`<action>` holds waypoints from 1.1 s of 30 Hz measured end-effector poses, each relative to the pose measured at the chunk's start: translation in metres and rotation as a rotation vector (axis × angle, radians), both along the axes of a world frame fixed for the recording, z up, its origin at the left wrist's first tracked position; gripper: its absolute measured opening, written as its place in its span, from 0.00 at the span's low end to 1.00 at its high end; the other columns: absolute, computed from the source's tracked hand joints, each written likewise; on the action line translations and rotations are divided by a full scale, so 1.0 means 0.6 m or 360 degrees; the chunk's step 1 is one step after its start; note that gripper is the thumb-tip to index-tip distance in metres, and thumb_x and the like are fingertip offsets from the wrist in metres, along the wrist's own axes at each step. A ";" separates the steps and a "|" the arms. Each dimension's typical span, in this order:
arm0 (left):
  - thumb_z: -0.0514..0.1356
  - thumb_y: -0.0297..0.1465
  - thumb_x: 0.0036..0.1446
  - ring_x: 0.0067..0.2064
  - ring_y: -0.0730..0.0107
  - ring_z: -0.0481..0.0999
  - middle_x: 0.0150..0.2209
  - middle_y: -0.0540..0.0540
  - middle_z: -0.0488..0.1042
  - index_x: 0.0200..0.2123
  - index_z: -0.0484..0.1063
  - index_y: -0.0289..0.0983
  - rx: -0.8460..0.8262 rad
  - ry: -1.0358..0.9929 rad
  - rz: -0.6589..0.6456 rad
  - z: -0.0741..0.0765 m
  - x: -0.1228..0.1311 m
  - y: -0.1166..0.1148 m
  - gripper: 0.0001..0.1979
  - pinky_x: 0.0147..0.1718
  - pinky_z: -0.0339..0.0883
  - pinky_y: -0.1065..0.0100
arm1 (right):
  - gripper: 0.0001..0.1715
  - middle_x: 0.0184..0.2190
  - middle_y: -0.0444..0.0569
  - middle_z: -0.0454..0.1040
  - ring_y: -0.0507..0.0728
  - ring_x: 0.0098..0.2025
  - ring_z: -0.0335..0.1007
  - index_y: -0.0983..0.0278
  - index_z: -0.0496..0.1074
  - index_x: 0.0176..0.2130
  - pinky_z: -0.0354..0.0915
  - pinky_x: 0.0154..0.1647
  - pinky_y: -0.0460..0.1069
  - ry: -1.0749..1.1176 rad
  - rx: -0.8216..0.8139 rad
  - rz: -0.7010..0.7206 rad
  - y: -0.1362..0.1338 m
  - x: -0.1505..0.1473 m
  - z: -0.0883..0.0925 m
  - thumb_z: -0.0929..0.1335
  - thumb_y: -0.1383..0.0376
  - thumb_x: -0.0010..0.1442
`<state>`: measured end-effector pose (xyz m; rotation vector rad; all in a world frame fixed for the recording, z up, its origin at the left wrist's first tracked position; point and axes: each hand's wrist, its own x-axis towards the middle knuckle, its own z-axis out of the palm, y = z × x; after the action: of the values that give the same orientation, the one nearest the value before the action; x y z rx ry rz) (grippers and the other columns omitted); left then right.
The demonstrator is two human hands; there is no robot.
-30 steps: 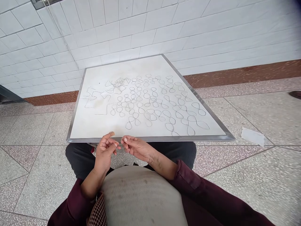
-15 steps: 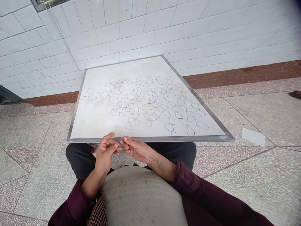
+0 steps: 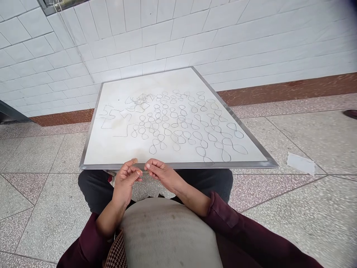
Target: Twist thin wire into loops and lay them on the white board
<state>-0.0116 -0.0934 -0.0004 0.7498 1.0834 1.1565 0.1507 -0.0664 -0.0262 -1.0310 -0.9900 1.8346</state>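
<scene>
Both hands are held close together in front of the board's near edge, a small gap between their fingertips. My left hand [image 3: 126,181] pinches with thumb and index finger on what looks like a very thin wire, barely visible at the tips. Thumb and forefinger of my right hand [image 3: 163,174] are pressed together too, apparently on the same wire, with the other fingers curled in. Beyond them, on a white metal-edged board [image 3: 106,152], lie many thin figure-eight wire loops [image 3: 160,142]. Angular bent wire pieces [image 3: 111,115] are at the left, near a tangled wire pile [image 3: 141,99].
The board sits over my knees [image 3: 95,190], its far edge near a white tiled wall [image 3: 156,33]. A white paper-like piece [image 3: 301,163] lies on the speckled floor at the right. A dark object [image 3: 350,113] shows at the right edge.
My right hand has turned slightly, its fingers curling in more, and its tips have shifted a little right. The left hand has hardly moved. The wires on the board look unchanged.
</scene>
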 end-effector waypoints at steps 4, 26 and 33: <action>0.68 0.32 0.49 0.34 0.73 0.71 0.29 0.51 0.73 0.50 0.72 0.38 0.0032 0.0102 0.0041 -0.003 0.000 0.002 0.23 0.32 0.67 0.71 | 0.18 0.22 0.40 0.66 0.48 0.23 0.56 0.61 0.73 0.32 0.52 0.24 0.46 -0.0145 0.0133 0.0025 0.001 0.003 0.004 0.69 0.49 0.58; 0.68 0.31 0.48 0.30 0.75 0.71 0.27 0.53 0.72 0.49 0.72 0.37 -0.0052 0.0080 0.0000 -0.010 -0.015 0.012 0.23 0.33 0.68 0.69 | 0.10 0.22 0.41 0.68 0.51 0.22 0.65 0.59 0.69 0.37 0.64 0.24 0.47 -0.0818 0.0739 0.0058 -0.007 0.000 0.005 0.62 0.59 0.64; 0.67 0.35 0.52 0.37 0.69 0.74 0.32 0.49 0.72 0.51 0.72 0.39 -0.0006 0.0127 -0.0054 -0.003 -0.012 0.010 0.23 0.38 0.69 0.66 | 0.10 0.21 0.40 0.67 0.50 0.19 0.64 0.59 0.68 0.34 0.64 0.19 0.45 -0.0777 0.0470 -0.0060 -0.008 -0.007 0.010 0.63 0.57 0.62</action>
<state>-0.0186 -0.0874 -0.0019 0.8145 1.1350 1.1035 0.1468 -0.0714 -0.0202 -1.3263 -1.4659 1.3729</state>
